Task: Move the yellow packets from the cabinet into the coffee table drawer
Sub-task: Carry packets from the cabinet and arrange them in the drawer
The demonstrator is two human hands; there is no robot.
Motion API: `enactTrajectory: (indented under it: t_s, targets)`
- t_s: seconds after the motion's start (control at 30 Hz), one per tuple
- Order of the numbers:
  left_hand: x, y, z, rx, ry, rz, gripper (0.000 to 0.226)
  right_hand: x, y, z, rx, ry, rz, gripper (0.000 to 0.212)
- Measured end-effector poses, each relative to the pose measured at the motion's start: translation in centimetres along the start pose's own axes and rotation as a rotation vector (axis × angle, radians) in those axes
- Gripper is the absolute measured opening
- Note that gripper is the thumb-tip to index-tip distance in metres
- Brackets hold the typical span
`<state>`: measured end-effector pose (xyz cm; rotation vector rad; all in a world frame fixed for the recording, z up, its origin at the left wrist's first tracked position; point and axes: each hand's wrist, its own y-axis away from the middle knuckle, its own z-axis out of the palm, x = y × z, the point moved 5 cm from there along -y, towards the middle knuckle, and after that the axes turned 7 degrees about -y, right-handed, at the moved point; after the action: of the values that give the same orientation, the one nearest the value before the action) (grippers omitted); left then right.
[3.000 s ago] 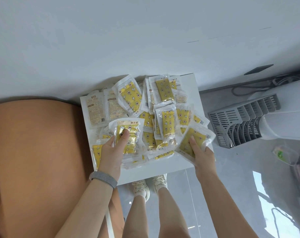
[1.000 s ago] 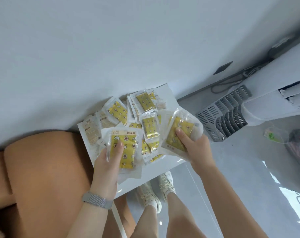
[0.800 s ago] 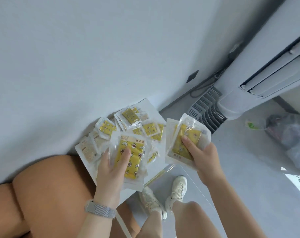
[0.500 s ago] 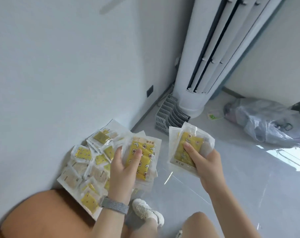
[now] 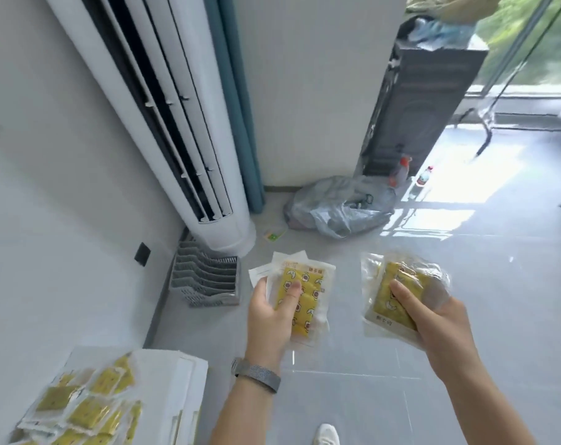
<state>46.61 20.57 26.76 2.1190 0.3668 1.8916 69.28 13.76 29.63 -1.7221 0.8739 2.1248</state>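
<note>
1. Small printed characters are carried on the yellow packets in clear wrappers, but none can be read; a cartoon pattern is seen on the yellow faces.
2. A stack of packets (image 5: 300,297) is gripped by the left hand (image 5: 269,313), thumb pressed on top; a metal mesh watch band (image 5: 256,379) is worn at its wrist.
3. A second bundle of packets (image 5: 398,290) is gripped by the right hand (image 5: 433,322); both are held above the glossy grey tile floor (image 5: 353,396).
4. More loose packets (image 5: 80,409) are left piled on the white cabinet top (image 5: 173,377) at lower left.
5. A tall white air conditioner (image 5: 163,117) is stood by the wall, a grey slotted rack (image 5: 205,281) at its foot; a grey plastic bag (image 5: 337,207) and a tall black box (image 5: 411,101) are seen beyond.
</note>
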Motion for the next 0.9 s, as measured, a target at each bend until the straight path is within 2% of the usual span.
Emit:
enactTrajectory:
  t_s: [0.13,0.3,0.4,0.57,0.9]
  targets:
    - [1.7,1.2,9.2,-0.251,-0.037,0.042,0.017,-1.8,2.1,-8.6,0.202,-0.007,-0.059,0.013]
    - [2.6,3.7,16.7,-0.536,-0.04,0.053,0.015,-1.0,7.5,-15.1,0.485,-0.126,-0.071,0.012]
    - [2.1,5.4,19.2,-0.695,-0.066,0.027,0.018,0.4,11.3,-16.6,0.641,-0.229,-0.076,0.009]
    - [0.8,8.3,20.6,-0.902,-0.174,0.026,0.018,3.0,17.2,-16.6,0.855,-0.428,-0.103,0.018]
    - [-3.6,19.8,24.8,-1.326,-0.377,0.054,0.016,7.6,29.6,-19.2,1.323,-0.572,-0.183,0.019]
